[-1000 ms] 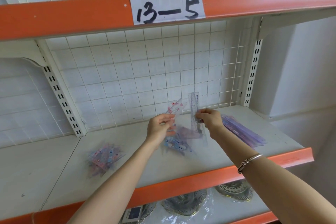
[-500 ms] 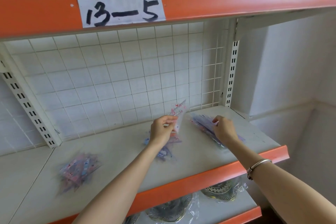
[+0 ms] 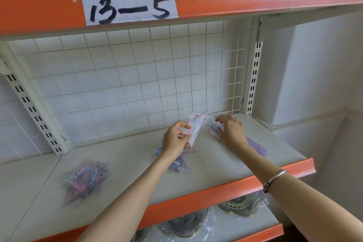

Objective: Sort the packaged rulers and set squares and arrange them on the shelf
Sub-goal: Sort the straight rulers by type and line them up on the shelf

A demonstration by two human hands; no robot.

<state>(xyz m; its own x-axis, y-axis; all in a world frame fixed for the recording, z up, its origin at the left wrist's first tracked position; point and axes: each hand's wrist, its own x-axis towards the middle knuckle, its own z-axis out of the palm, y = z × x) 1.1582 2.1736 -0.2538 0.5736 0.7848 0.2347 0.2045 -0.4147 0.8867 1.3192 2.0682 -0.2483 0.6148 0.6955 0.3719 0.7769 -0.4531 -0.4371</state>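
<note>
My left hand pinches a packaged set square with red print, held upright above the white shelf. Under that hand lies a small mixed pile of packets. My right hand hovers with fingers spread, holding nothing, over a row of purple packaged rulers at the shelf's right end. A pile of pink and blue packets lies at the left of the shelf.
A white wire grid backs the shelf. An orange shelf lip runs along the front, and an upper orange rail carries a paper label "13-5". Wrapped metal dishes sit on the shelf below. A white wall stands to the right.
My right hand carried a clear ruler packet right to the purple row, let it go and now lifts back toward the set square. The view shifted right. My left hand stayed put.
</note>
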